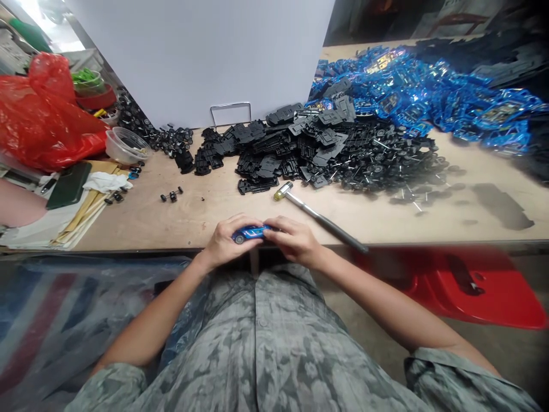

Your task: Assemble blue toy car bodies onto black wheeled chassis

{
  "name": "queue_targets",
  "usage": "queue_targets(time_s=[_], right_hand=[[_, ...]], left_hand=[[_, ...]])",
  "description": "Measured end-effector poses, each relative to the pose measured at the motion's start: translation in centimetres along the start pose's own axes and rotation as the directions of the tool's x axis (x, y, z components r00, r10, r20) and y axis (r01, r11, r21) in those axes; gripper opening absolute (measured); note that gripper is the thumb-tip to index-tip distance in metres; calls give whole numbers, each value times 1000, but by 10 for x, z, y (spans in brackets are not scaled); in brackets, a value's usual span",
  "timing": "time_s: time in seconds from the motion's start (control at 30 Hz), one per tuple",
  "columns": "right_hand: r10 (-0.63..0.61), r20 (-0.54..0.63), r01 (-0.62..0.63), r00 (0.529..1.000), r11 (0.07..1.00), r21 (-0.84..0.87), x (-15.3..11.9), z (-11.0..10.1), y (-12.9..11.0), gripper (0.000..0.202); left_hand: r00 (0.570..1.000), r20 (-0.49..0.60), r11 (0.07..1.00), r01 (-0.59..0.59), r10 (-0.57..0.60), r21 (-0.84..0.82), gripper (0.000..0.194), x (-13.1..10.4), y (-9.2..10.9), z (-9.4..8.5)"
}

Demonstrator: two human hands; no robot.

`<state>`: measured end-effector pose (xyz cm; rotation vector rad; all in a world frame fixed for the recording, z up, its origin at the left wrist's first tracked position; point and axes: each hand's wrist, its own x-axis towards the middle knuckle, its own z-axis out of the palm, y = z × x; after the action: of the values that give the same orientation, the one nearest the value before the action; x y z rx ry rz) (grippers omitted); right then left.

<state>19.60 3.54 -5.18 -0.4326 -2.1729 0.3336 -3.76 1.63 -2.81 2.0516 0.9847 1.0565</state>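
Between my two hands, at the near edge of the wooden table (141, 229), is a blue toy car (252, 232) with a wheel showing at its left end. My left hand (229, 237) wraps round the left end, thumb below and fingers above. The fingers of my right hand (294, 239) close on the car's right end, which they mostly hide. Just beyond my right hand lies a hammer (319, 216) with a yellowish head tip and a dark handle. A small black wheel-and-axle piece (172, 195) rests on the table, left of and beyond my left hand.
Black car chassis plates (266, 151) are heaped beyond the hammer, beside piled wheel axles (381, 157). Blue car bodies (412, 91) fill the back right. A red plastic bag (47, 114), a clear tub (125, 144) and a dark phone (68, 186) are at left. A red stool (472, 286) stands right.
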Motion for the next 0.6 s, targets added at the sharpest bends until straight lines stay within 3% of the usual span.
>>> queue_targets(time_s=[0.1, 0.23, 0.4, 0.6], right_hand=[[126, 7, -126, 992, 986, 114, 4, -1, 0, 23], [327, -22, -317, 945, 929, 190, 8, -4, -4, 28], [386, -2, -377, 923, 904, 201, 10, -1, -11, 18], [385, -156, -357, 910, 917, 180, 10, 17, -17, 14]], left_hand=[[998, -51, 998, 20, -23, -61, 21, -3, -2, 4], [996, -90, 995, 8, -17, -101, 18, -4, -4, 7], [992, -111, 993, 40, -53, -114, 15, -3, -3, 9], [982, -174, 988, 53, -78, -145, 9, -3, -2, 16]])
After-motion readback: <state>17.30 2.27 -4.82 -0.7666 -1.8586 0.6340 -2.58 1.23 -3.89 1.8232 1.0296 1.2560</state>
